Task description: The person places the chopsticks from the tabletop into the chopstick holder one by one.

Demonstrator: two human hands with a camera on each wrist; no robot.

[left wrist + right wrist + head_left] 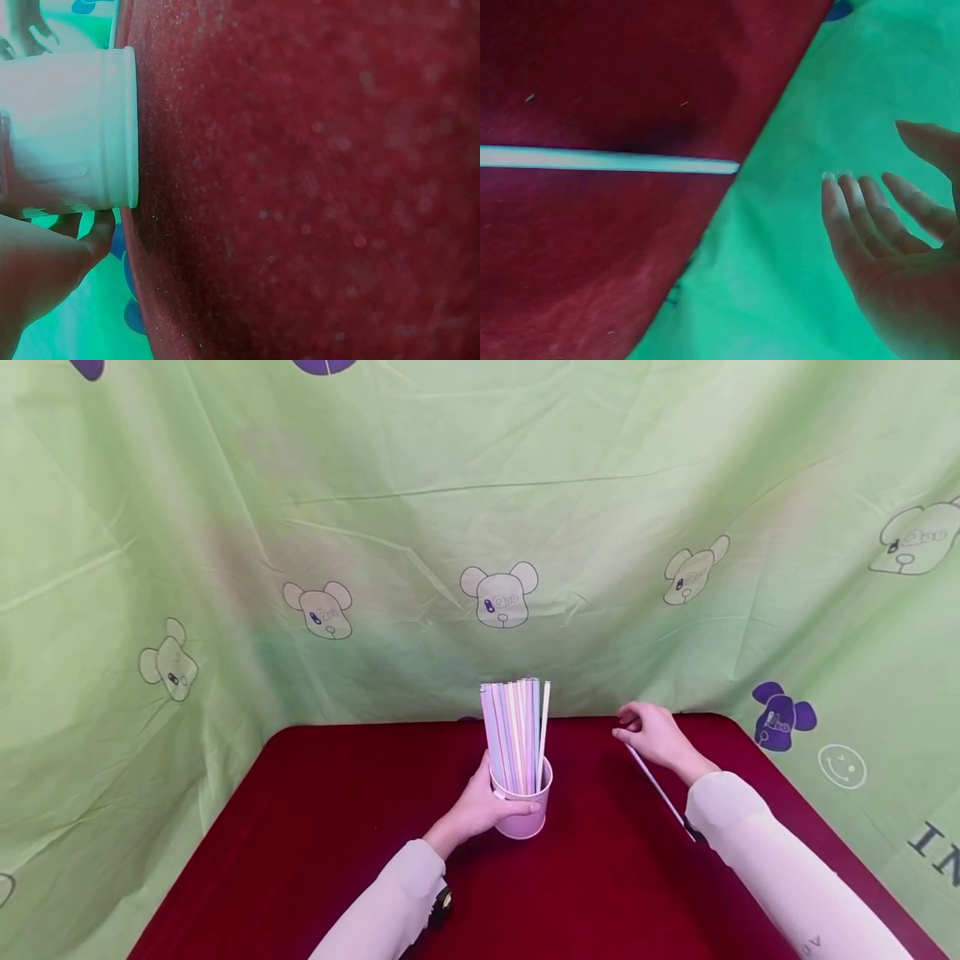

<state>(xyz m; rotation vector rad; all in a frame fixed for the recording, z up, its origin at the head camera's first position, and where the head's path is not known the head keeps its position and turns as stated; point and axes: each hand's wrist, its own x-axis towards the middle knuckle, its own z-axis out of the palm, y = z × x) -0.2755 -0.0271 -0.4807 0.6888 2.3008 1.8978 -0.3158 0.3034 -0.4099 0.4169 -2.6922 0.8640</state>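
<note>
A pale pink cup (521, 823) stands upright on the table and holds a bundle of pastel drinking straws (513, 735). My left hand (480, 802) grips it from the left, thumb across the front. In the left wrist view the cup (67, 131) shows from the side, with part of the left hand (45, 270) against it. A single straw (660, 792) lies on the table at the right, its far end near the back edge. Just above that end hovers my right hand (656, 735). The right wrist view shows this hand (900, 247) with loosely bent, spread fingers, apart from the straw (607, 159).
Dark red cloth covers the table (337, 827). Behind and to both sides hangs a green curtain (405, 510) printed with bear heads, close to the table's back edge.
</note>
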